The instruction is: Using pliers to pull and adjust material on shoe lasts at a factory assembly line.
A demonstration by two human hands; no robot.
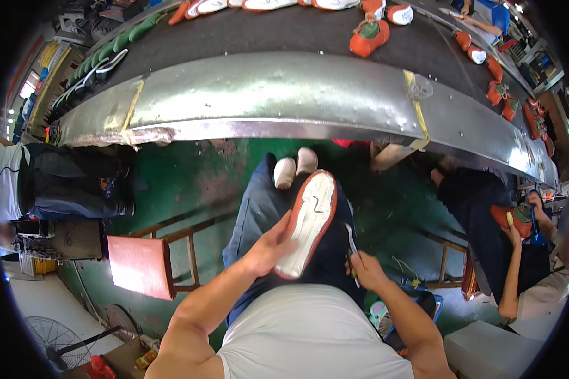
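Observation:
In my left hand (270, 247) is an orange-red shoe (308, 218), its white underside turned up and a dark curved mark on it. The fingers wrap its left edge, over my lap. My right hand (365, 270) is closed around the handle of a slim metal tool (351, 239) that looks like pliers. The tool's curved end points away from me, a short gap to the right of the shoe. How far its jaws are apart I cannot tell.
A dark conveyor belt (253, 35) with a metal edge (265, 95) runs across ahead, bearing orange and green shoes. Left stands a stool (140, 266). At right a co-worker's hand (513, 235) holds an orange shoe (518, 220). A fan (47, 341) sits lower left.

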